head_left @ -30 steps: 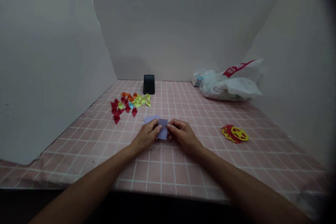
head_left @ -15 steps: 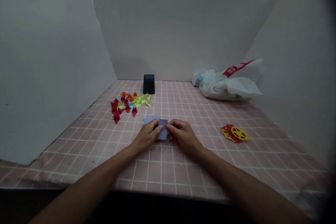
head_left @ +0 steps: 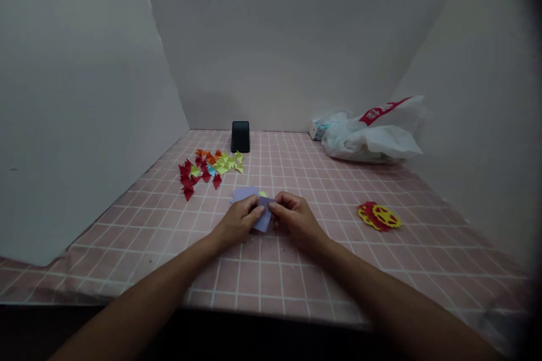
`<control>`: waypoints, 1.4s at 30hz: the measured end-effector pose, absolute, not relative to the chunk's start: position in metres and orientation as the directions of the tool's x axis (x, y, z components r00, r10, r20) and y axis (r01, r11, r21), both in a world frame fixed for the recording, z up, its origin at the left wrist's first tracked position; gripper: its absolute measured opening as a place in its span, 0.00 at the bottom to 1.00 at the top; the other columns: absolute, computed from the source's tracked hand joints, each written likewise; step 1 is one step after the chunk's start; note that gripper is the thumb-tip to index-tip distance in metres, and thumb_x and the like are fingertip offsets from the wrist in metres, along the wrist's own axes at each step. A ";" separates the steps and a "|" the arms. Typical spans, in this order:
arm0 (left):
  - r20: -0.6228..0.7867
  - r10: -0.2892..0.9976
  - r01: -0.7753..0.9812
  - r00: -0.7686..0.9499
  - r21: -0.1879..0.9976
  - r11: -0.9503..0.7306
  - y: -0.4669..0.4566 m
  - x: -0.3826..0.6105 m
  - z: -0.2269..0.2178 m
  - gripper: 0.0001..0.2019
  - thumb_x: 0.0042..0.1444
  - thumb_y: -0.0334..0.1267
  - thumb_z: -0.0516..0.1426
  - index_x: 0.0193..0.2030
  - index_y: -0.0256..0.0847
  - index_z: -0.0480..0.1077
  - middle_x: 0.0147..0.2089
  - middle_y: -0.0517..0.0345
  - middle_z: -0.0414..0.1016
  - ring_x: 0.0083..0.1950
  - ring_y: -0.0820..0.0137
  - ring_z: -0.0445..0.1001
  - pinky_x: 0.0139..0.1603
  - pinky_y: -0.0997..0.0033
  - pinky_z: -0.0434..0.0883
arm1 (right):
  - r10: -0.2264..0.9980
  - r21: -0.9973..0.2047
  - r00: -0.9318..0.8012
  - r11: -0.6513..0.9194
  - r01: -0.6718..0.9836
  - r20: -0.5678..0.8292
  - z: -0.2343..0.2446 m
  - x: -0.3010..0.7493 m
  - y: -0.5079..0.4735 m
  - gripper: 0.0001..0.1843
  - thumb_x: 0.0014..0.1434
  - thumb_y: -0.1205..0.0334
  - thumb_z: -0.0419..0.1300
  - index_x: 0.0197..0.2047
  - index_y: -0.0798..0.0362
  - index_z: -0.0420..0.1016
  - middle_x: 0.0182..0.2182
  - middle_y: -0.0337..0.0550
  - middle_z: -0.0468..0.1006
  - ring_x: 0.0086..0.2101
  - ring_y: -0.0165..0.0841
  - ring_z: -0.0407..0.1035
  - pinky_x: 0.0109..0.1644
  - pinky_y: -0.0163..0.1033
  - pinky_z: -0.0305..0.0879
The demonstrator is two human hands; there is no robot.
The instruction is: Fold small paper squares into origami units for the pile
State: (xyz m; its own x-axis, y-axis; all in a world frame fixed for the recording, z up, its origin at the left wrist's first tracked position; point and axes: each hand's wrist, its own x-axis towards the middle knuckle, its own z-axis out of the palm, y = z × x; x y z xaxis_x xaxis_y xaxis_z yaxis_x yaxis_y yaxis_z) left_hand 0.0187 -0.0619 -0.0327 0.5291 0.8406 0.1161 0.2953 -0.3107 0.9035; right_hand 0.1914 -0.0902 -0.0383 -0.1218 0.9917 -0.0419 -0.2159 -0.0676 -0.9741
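Note:
Between my two hands is a small purple sheet of paper [head_left: 263, 221], tilted a little. My left hand [head_left: 237, 220] pinches its left side, thumb on top. At its upper right edge, my right hand [head_left: 294, 215] grips it between thumb and fingers. Just behind my left hand lies more purple paper [head_left: 244, 193] on the table, and a bit of yellow paper [head_left: 262, 194] peeks out beside it. Farther back to the left is a cluster of folded paper pieces [head_left: 205, 172] in red, orange, yellow and blue.
A black phone [head_left: 240, 136] leans upright at the back. To the right sit red and yellow gear-shaped cutouts [head_left: 380, 216]. A white plastic bag [head_left: 372, 138] and a small box [head_left: 317, 129] are at the back right. White walls surround the checked tablecloth [head_left: 330, 271].
The purple sheet in my hands has turned from nearly upright to tilted, and sits slightly lower. More of the yellow paper behind it shows. Both hands keep their pinch.

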 end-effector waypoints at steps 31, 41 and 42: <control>0.141 0.848 0.295 0.511 0.898 -0.327 -0.061 0.016 -0.028 0.14 0.61 0.45 0.55 0.30 0.38 0.70 0.25 0.64 0.65 0.27 0.73 0.62 0.30 0.73 0.59 | 0.991 -0.998 -0.124 0.035 -0.045 0.040 -0.039 0.193 -0.091 0.12 0.58 0.52 0.63 0.31 0.51 0.69 0.20 0.33 0.71 0.18 0.26 0.64 0.22 0.32 0.58; 0.016 0.927 0.129 0.375 0.989 -0.069 -0.060 0.019 -0.031 0.14 0.56 0.50 0.59 0.32 0.40 0.67 0.23 0.66 0.66 0.21 0.77 0.61 0.22 0.77 0.57 | 0.986 -0.986 -0.029 0.167 0.018 0.167 -0.037 0.193 -0.092 0.12 0.61 0.54 0.60 0.30 0.51 0.67 0.18 0.33 0.71 0.17 0.26 0.64 0.22 0.33 0.59; -0.030 0.917 0.101 0.398 0.995 -0.011 -0.061 0.020 -0.031 0.14 0.54 0.50 0.60 0.34 0.40 0.67 0.23 0.67 0.66 0.20 0.77 0.60 0.21 0.77 0.57 | 0.983 -0.983 -0.029 0.181 0.031 0.180 -0.037 0.193 -0.092 0.11 0.62 0.55 0.60 0.31 0.51 0.67 0.19 0.33 0.71 0.17 0.26 0.64 0.22 0.33 0.59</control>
State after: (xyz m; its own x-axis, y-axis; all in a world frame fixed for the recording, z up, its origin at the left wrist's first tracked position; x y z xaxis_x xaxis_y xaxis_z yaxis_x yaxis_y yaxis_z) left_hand 0.0197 -0.0606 -0.0311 0.3981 0.9169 -0.0299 0.1006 -0.0113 0.9949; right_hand 0.1934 -0.0920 -0.0375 -0.0288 0.9833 0.1798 0.0315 0.1806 -0.9830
